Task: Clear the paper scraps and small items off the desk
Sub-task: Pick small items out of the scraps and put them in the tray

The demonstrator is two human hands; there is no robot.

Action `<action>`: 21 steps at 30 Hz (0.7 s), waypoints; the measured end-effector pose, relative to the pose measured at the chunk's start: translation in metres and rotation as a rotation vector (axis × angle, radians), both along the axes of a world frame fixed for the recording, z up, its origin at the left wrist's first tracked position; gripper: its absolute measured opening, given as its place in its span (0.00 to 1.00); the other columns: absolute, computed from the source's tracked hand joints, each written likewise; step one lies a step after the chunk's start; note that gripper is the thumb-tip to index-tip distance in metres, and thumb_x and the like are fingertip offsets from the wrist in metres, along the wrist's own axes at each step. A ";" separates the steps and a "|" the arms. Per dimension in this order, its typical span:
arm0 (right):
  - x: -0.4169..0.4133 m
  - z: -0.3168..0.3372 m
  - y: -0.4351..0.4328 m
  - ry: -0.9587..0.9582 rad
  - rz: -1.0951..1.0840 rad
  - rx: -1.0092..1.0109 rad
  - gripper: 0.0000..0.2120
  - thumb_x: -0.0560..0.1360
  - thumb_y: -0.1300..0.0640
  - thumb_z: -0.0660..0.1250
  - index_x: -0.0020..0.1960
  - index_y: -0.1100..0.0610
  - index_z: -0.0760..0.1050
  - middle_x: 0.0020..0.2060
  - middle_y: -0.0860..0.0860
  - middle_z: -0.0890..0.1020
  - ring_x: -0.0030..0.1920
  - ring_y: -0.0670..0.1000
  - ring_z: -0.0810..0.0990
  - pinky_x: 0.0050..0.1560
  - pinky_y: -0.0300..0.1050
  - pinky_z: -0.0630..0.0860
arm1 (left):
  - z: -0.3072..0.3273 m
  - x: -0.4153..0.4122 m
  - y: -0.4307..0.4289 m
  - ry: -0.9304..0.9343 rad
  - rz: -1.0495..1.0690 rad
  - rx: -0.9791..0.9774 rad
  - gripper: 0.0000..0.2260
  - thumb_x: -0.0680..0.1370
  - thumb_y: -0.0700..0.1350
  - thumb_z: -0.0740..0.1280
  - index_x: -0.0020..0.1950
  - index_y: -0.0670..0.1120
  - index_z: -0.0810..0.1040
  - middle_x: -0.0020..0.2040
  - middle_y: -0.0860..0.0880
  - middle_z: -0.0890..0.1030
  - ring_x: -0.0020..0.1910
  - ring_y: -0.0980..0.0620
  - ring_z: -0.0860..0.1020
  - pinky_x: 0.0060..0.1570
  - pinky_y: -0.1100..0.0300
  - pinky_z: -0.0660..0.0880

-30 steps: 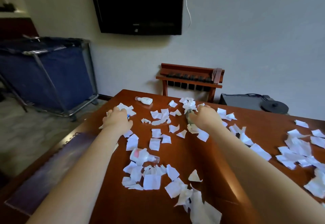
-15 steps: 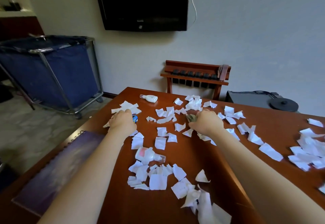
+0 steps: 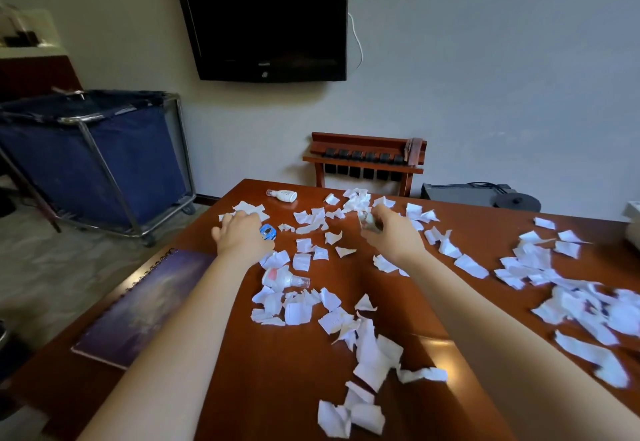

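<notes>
White paper scraps lie scattered over the brown desk, with denser heaps at the right and at the front. My left hand rests with fingers spread on scraps near the far left corner; a small blue item lies against its thumb side. My right hand pinches a small greyish item just above the desk. A white bottle with a pink label lies on its side between my arms. A second small white bottle lies at the far edge.
A purple spiral notebook lies at the desk's left edge. A blue laundry cart stands on the floor to the left. Behind the desk are a wooden luggage rack, a wall TV and a black kettle base.
Both hands have shifted slightly. The left hand's fingers have spread out over the far-left scraps, uncovering the blue item. The right hand has lifted the greyish item a little.
</notes>
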State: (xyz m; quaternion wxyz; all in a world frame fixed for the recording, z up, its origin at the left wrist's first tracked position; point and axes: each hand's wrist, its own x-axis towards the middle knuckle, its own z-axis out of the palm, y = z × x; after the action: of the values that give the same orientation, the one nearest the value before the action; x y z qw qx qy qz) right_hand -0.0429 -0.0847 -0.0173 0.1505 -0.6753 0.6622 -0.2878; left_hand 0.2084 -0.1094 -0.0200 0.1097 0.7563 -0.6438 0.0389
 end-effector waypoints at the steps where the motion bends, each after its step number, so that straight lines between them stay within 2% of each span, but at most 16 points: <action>1: -0.003 0.004 0.008 -0.026 -0.002 -0.038 0.10 0.77 0.54 0.65 0.55 0.56 0.70 0.45 0.51 0.78 0.41 0.51 0.76 0.37 0.39 0.71 | 0.005 -0.003 0.006 0.029 -0.001 -0.029 0.16 0.73 0.52 0.68 0.57 0.47 0.73 0.56 0.45 0.76 0.58 0.46 0.71 0.54 0.51 0.67; 3: -0.009 0.013 0.021 -0.067 -0.019 -0.088 0.11 0.77 0.53 0.64 0.56 0.55 0.70 0.45 0.51 0.79 0.41 0.52 0.78 0.36 0.39 0.72 | 0.016 -0.010 0.019 0.084 0.001 -0.059 0.17 0.74 0.51 0.67 0.59 0.46 0.70 0.53 0.45 0.78 0.55 0.45 0.74 0.53 0.51 0.69; 7: -0.021 0.035 0.050 -0.139 -0.043 -0.159 0.09 0.78 0.52 0.62 0.56 0.55 0.70 0.42 0.51 0.80 0.36 0.51 0.77 0.29 0.39 0.70 | 0.039 -0.031 0.045 0.169 -0.055 -0.124 0.17 0.74 0.51 0.68 0.57 0.45 0.67 0.51 0.44 0.79 0.49 0.45 0.78 0.51 0.51 0.72; 10: -0.034 0.046 0.073 -0.163 -0.025 -0.177 0.08 0.78 0.52 0.62 0.54 0.56 0.69 0.43 0.52 0.80 0.39 0.54 0.79 0.33 0.42 0.73 | 0.053 -0.054 0.066 0.207 -0.121 -0.155 0.18 0.75 0.50 0.68 0.59 0.46 0.67 0.52 0.44 0.79 0.49 0.46 0.78 0.52 0.51 0.76; 13: -0.049 0.055 0.098 -0.174 -0.039 -0.182 0.08 0.79 0.51 0.61 0.53 0.56 0.68 0.43 0.53 0.80 0.40 0.56 0.80 0.37 0.49 0.77 | 0.064 -0.081 0.086 0.217 -0.196 -0.175 0.16 0.75 0.50 0.67 0.59 0.46 0.68 0.53 0.44 0.79 0.50 0.45 0.78 0.55 0.49 0.75; 17: -0.075 0.066 0.131 -0.133 -0.073 -0.210 0.08 0.78 0.52 0.60 0.49 0.57 0.68 0.38 0.53 0.78 0.37 0.55 0.76 0.34 0.46 0.72 | 0.074 -0.122 0.106 0.217 -0.282 -0.176 0.15 0.76 0.51 0.66 0.59 0.46 0.70 0.53 0.45 0.79 0.50 0.46 0.78 0.52 0.53 0.74; 21: -0.115 0.072 0.163 -0.104 -0.140 -0.240 0.07 0.77 0.51 0.62 0.46 0.55 0.68 0.35 0.51 0.77 0.34 0.53 0.75 0.33 0.46 0.70 | 0.078 -0.175 0.127 0.299 -0.391 -0.183 0.12 0.75 0.49 0.65 0.56 0.46 0.71 0.49 0.47 0.79 0.48 0.45 0.78 0.52 0.52 0.75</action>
State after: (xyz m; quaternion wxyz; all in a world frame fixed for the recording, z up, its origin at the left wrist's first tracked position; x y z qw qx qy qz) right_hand -0.1582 0.0784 0.0543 0.0825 -0.6247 0.6599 -0.4094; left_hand 0.0331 0.0173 0.0576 0.2770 0.6019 -0.7481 -0.0371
